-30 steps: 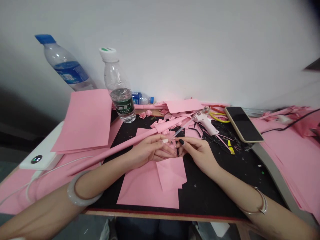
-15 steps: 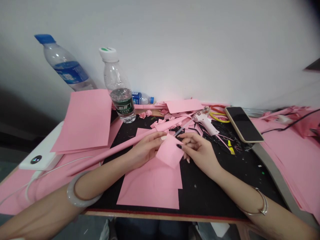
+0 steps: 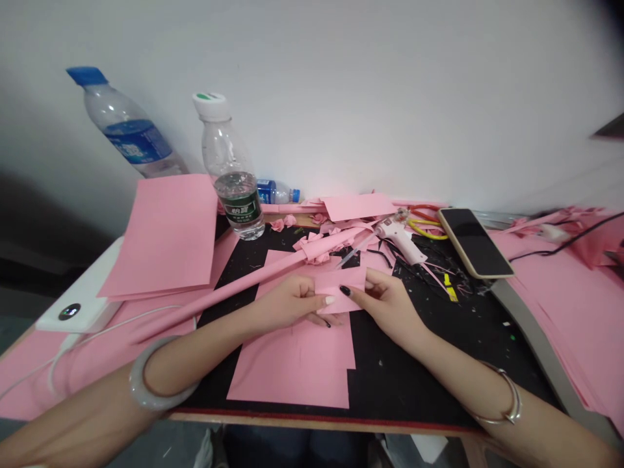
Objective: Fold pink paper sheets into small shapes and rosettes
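A power bank (image 3: 73, 312) sits at the far left of the desk, its white cable trailing across pink paper, while a blue-capped water bottle (image 3: 131, 127) leans against the white wall (image 3: 341, 84) behind a stack of uncut pink sheets (image 3: 160, 234). A second, clear bottle (image 3: 234, 162) stands beside the stack, with a small bottle (image 3: 275, 192) lying on its side behind it. A long pink paper tube (image 3: 219, 296) runs diagonally across a black cutting mat (image 3: 409, 364), passing under the left hand (image 3: 287, 302), which wears a pale bangle (image 3: 146, 380). That hand and the right hand (image 3: 385, 302) come together at mid-desk, gripping opposite sides of a small pink square (image 3: 341, 286) held just above a notched, partly cut sheet (image 3: 292, 370). Small paper rosettes (image 3: 283, 224) and scraps lie near the mat's far edge, showing some pieces made and plenty of paper left uncut. To the right, a white glue gun (image 3: 400, 240) rests among black and pink trimmings, beside a phone (image 3: 475, 242) lying face up. More pink sheets (image 3: 560, 305) cover the desk's right end.
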Action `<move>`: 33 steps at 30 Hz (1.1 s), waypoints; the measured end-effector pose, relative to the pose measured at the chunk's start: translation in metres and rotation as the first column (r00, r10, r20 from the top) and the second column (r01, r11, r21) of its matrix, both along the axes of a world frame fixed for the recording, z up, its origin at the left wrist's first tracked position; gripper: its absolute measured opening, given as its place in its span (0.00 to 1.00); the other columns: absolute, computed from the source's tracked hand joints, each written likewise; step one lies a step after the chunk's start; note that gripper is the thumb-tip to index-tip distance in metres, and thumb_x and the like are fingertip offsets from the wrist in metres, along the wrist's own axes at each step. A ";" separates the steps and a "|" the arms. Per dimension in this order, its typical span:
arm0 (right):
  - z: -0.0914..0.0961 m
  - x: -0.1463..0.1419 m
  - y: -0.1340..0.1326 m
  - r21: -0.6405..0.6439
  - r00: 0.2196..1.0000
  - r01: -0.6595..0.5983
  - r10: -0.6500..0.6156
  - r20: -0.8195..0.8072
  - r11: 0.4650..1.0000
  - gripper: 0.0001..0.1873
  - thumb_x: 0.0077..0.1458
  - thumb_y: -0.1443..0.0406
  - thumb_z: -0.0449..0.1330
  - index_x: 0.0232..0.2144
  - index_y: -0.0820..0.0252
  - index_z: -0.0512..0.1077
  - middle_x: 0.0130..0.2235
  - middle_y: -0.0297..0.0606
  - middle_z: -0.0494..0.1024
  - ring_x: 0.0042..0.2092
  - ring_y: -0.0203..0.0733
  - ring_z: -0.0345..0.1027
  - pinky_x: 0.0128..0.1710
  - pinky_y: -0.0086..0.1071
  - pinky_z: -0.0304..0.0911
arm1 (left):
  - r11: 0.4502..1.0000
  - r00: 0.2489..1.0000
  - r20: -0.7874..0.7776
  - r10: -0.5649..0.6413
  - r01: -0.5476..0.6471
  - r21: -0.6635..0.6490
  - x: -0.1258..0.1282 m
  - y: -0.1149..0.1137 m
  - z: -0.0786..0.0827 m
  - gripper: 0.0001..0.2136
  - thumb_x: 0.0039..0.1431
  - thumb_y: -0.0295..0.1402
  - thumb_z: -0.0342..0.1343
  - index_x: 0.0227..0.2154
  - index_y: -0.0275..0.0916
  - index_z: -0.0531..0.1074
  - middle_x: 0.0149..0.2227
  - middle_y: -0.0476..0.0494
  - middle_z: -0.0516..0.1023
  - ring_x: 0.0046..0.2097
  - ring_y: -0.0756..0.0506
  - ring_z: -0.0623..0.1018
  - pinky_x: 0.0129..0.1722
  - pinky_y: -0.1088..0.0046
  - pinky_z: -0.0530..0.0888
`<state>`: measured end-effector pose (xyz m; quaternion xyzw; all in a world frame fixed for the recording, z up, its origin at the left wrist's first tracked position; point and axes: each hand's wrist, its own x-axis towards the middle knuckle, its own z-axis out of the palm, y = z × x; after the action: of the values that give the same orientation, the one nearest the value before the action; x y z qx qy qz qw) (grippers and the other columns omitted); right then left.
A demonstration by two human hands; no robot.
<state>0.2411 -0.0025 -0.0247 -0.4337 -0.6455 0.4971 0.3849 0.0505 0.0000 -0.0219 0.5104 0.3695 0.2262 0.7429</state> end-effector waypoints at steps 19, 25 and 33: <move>-0.004 0.008 -0.005 0.608 0.863 -0.345 -0.014 0.506 0.715 0.33 0.56 0.79 0.43 0.62 0.54 0.50 0.62 0.37 0.54 0.61 0.41 0.52 0.59 0.40 0.55 | 0.990 0.992 0.111 0.054 -0.039 -0.133 -0.001 -0.003 -0.002 0.09 0.56 0.33 0.56 0.37 0.34 0.76 0.41 0.36 0.80 0.40 0.44 0.80 0.38 0.71 0.75; -0.001 0.008 -0.001 0.661 0.834 -0.419 -0.024 0.551 0.623 0.27 0.59 0.76 0.45 0.60 0.57 0.56 0.60 0.42 0.61 0.61 0.42 0.53 0.58 0.43 0.57 | 0.985 0.967 0.253 0.013 0.031 -0.169 -0.005 -0.001 -0.001 0.10 0.56 0.31 0.56 0.40 0.34 0.75 0.43 0.35 0.79 0.44 0.43 0.78 0.41 0.69 0.74; -0.001 0.009 0.001 0.669 0.813 -0.461 -0.024 0.582 0.583 0.23 0.60 0.76 0.44 0.57 0.64 0.61 0.58 0.46 0.64 0.60 0.41 0.54 0.58 0.40 0.58 | 0.976 0.958 0.286 -0.011 0.073 -0.206 -0.010 0.002 -0.001 0.11 0.55 0.27 0.55 0.42 0.32 0.73 0.46 0.32 0.76 0.48 0.40 0.76 0.40 0.72 0.75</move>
<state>0.2502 -0.0018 -0.0254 -0.2523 -0.9262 0.0671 0.2721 0.0403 0.0023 -0.0229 0.3974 0.2707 0.2399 0.8433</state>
